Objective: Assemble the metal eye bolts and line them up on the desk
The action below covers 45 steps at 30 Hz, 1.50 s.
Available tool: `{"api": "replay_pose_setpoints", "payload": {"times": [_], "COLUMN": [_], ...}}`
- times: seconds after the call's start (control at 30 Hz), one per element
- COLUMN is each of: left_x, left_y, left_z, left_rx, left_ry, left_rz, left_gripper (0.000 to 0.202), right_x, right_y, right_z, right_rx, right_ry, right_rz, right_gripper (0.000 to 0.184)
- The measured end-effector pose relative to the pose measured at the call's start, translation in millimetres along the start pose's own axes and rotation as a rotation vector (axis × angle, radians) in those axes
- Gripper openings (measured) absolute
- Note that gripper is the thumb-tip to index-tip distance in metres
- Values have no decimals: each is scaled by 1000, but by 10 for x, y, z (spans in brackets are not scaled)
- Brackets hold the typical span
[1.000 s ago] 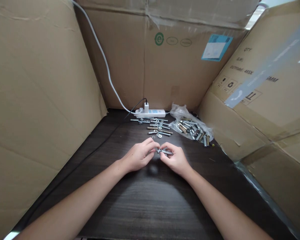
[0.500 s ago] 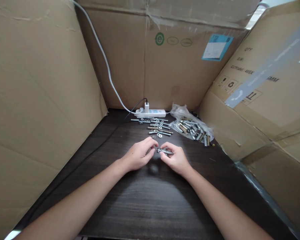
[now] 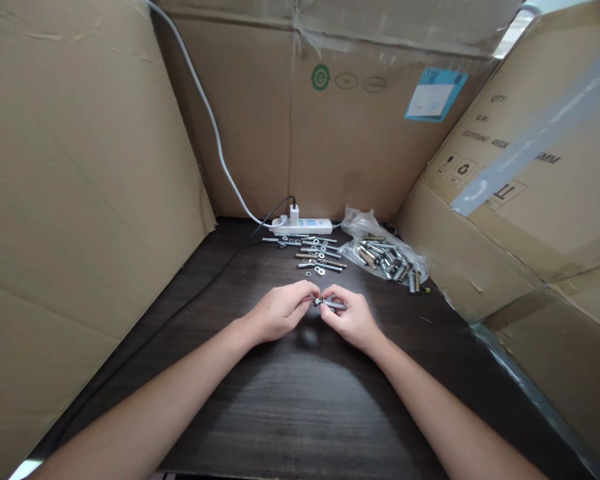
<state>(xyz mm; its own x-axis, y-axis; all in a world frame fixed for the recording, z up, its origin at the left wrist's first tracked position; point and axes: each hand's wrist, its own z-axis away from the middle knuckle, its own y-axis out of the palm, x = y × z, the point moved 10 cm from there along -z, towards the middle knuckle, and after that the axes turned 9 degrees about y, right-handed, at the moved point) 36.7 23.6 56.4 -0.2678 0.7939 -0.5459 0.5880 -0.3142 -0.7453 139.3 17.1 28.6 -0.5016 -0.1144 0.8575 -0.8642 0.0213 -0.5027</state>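
Observation:
A silver sleeve anchor bolt (image 3: pixel 334 305) lies across the fingers of my right hand (image 3: pixel 353 317), which is shut on it above the table. A nut (image 3: pixel 317 302) and washers sit at the bolt's left end. My left hand (image 3: pixel 283 312) has its thumb and fingertips closed in at that nut end, seemingly pinching it; the fingers partly hide the contact. Just beyond my hands, several loose bolts (image 3: pixel 320 257) and washers (image 3: pixel 319 271) lie in rows on the dark table (image 3: pixel 290 413).
A clear plastic bag (image 3: pixel 357 223) with several metal anchor sleeves (image 3: pixel 393 260) lies at the back right. Behind the bolts stands a white power strip (image 3: pixel 317 226) with a plugged-in charger (image 3: pixel 294 213). A black cable (image 3: pixel 200 293) crosses the left side. Cardboard walls (image 3: pixel 240 133) surround the table.
My left fingertips have moved slightly right and closed in on the nut end of the bolt. My right hand has stayed nearly still, holding the bolt.

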Motion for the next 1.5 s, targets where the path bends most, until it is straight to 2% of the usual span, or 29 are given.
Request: {"api": "replay_pose_setpoints", "payload": {"times": [0.27, 0.47, 0.67, 0.83, 1.27, 1.5], "left_x": [39, 88, 33, -45, 138, 133], "left_y": [6, 80, -26, -57, 87, 152], "left_z": [14, 27, 11, -3, 9, 18], "left_rx": [4, 66, -48, -73, -77, 2], "left_ry": [-40, -72, -68, -20, -109, -146], "left_rz": [4, 8, 56, 75, 252, 335], "left_gripper": [21, 25, 20, 19, 17, 27], "right_x": [3, 32, 17, 26, 3, 23], "right_y": [-9, -11, -23, -30, -25, -37], "right_z": [12, 17, 13, 30, 14, 35], "right_rx": [5, 7, 9, 4, -7, -6], "right_ry": [2, -3, 0, -8, 1, -15], "right_rz": [-19, -29, -82, -104, -105, -102], "right_gripper": [12, 12, 13, 13, 17, 14]}}
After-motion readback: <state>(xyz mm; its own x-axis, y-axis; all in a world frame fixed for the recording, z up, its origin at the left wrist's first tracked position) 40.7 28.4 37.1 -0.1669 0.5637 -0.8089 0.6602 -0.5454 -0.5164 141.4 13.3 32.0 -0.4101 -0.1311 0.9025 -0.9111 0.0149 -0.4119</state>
